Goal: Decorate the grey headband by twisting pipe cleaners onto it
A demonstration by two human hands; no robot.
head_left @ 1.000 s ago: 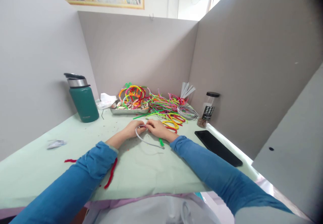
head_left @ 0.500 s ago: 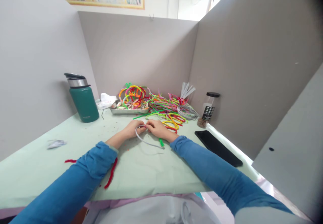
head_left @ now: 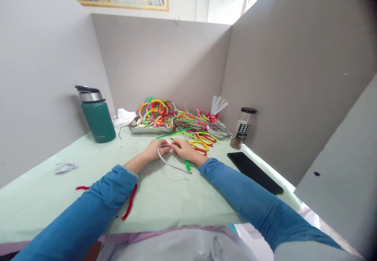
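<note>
My left hand (head_left: 156,150) and my right hand (head_left: 183,149) meet over the table, thumbs and fingers pinched close together. Between them is a thin grey headband (head_left: 173,167), bent in an open curve that hangs towards me. Its far end, below my right wrist, carries a bit of green pipe cleaner (head_left: 187,166). My left fingers close on the upper end of the band. My right fingertips pinch at that same end, and a small pinkish bit shows there; the exact grip is partly hidden by the fingers.
Behind my hands stand a metal tray (head_left: 151,130) with colourful hoops and a heap of pipe cleaners (head_left: 191,121). Grey loops (head_left: 219,131), a jar (head_left: 244,129) and a black phone (head_left: 255,172) lie right. A green bottle (head_left: 98,119) stands left; a red pipe cleaner (head_left: 129,202) lies near my left sleeve.
Both hands stay in nearly the same place, with only slight finger movement. The hanging end of the headband has shifted slightly to the left.
</note>
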